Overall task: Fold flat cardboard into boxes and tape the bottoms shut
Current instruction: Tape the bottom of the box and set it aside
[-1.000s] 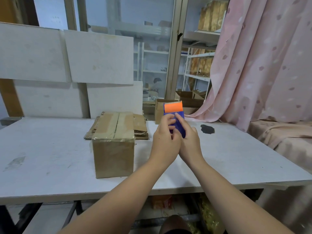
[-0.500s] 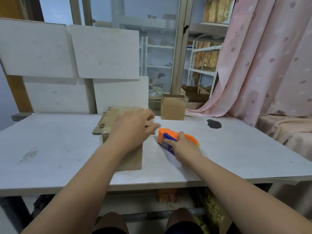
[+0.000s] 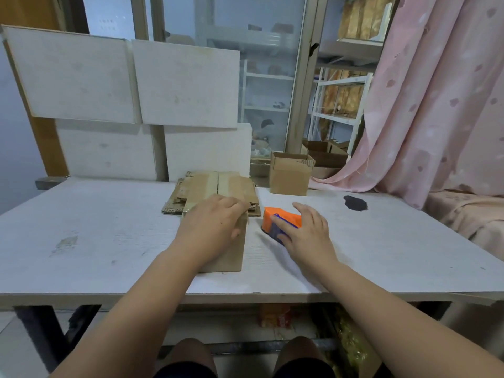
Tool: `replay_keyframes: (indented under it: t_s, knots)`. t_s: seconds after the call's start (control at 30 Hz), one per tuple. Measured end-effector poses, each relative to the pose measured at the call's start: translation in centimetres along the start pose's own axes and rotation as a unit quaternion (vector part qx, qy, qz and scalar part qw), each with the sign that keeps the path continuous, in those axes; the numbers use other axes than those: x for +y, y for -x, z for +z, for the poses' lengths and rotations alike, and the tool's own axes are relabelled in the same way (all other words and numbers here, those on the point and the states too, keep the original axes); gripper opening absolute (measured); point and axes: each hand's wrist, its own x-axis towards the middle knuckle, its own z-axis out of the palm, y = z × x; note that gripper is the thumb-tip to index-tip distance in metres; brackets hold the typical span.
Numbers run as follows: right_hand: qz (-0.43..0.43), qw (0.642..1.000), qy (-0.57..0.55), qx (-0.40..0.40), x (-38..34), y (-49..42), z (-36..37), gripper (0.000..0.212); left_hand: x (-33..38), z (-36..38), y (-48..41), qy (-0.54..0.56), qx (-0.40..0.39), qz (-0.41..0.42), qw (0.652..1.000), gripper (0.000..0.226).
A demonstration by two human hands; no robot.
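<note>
head view: left grip curls over the box, holding it on the surface; right grip lies flat, fingers straight, on the tape dispenser just right of the box. lifted one-handed, the box could swing into the dispenser.

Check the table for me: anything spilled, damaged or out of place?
One oddity: a dark irregular patch on the white table, far right, near the curtain; stain or chipped surface, I cannot tell. The flat cardboard stack lies ragged, edges uneven. The taped box and tape dispenser look fine.
</note>
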Motion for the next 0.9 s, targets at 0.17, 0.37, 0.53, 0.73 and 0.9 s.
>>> replay_keyframes:
  t_s: [0.17, 0.37, 0.53, 0.73, 0.9]
  knots:
    - [0.078, 0.875, -0.478, -0.018, -5.3, -3.6, -4.2, 0.037, -1.2, -1.0, -0.5, 0.076, -0.031, -0.007, 0.997, 0.057]
    - [0.011, 0.892, -0.450, -0.026, -6.4, -3.0, -3.4, 0.036, -2.5, -1.7, 1.0, 0.014, 0.102, 0.030, 0.994, 0.023]
    - [-0.009, 0.903, -0.428, -0.030, -6.2, -3.1, -3.3, 0.039, -5.1, 0.0, 3.3, 0.117, 0.205, -0.011, 0.972, 0.038]
    - [-0.024, 0.904, -0.424, -0.042, -6.1, -2.5, -3.3, 0.043, -4.0, 0.3, 4.7, 0.471, 0.294, -0.236, 0.798, 0.024]
    - [-0.038, 0.906, -0.416, -0.060, -5.9, -2.3, -3.8, 0.041, -5.3, 0.7, 5.4, 0.494, 0.212, -0.223, 0.813, 0.038]
